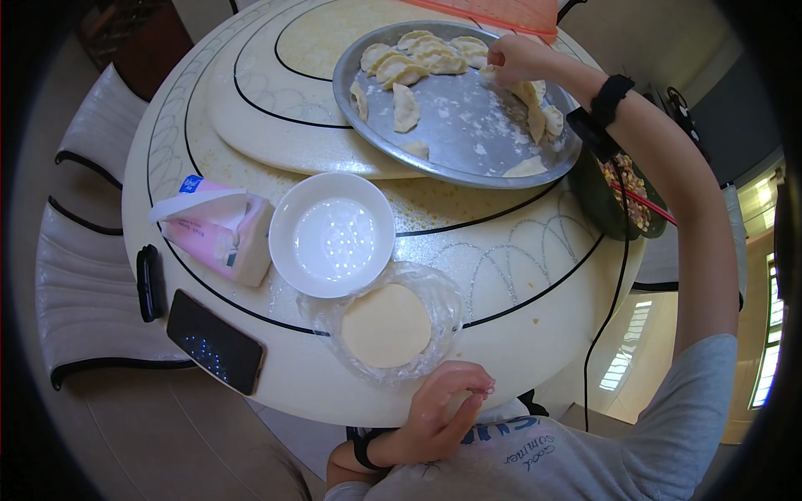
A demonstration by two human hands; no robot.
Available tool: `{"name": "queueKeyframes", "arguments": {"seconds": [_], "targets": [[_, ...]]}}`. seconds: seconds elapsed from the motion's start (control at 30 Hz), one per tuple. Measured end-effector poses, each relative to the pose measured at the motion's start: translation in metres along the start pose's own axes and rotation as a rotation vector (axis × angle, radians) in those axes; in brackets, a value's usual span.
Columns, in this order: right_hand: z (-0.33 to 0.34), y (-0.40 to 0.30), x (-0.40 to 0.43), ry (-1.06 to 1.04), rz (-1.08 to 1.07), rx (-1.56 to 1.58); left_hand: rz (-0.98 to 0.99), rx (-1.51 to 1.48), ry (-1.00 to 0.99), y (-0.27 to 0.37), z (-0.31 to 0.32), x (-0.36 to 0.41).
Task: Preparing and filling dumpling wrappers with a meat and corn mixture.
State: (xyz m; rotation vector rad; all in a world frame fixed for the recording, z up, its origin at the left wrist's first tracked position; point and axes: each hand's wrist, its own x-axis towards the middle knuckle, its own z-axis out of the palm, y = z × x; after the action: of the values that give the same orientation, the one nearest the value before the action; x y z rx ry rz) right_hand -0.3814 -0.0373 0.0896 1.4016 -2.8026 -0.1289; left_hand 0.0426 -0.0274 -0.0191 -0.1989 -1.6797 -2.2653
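My right hand (517, 59) reaches over the upper right of a round metal tray (451, 141), its fingertips on a pale dumpling (490, 74); whether they still grip it is partly hidden. Folded dumplings (432, 53) lie grouped at the tray's far side, others along its right and left sides, with white flour on the metal. My left hand (451, 404) is held by the table's near edge, fingers curled and apart from the thumb, holding nothing. Ahead of it a stack of round dough wrappers (386, 325) rests on a clear plastic bag (448, 294), beside a white bowl (332, 235) of clear liquid.
A pink tissue pack (219, 235), a smartphone (216, 341) and a black object (149, 283) lie at the left. At the right, a green bowl (601, 200) holds chopped filling and red chopsticks (645, 203). A black cable (617, 294) hangs from my right wrist. An orange plastic basket (501, 15) stands behind.
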Motion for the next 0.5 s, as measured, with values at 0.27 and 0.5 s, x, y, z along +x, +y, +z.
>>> {"name": "queueKeyframes", "arguments": {"seconds": [0.27,0.5], "targets": [[0.001,0.001,0.0,-0.127,0.165,0.189,-0.013,-0.014,-0.001,0.001,0.001,0.001],[-0.006,-0.004,-0.007,-0.248,0.285,0.244,-0.018,-0.015,-0.006,0.0,0.001,-0.001]]}}
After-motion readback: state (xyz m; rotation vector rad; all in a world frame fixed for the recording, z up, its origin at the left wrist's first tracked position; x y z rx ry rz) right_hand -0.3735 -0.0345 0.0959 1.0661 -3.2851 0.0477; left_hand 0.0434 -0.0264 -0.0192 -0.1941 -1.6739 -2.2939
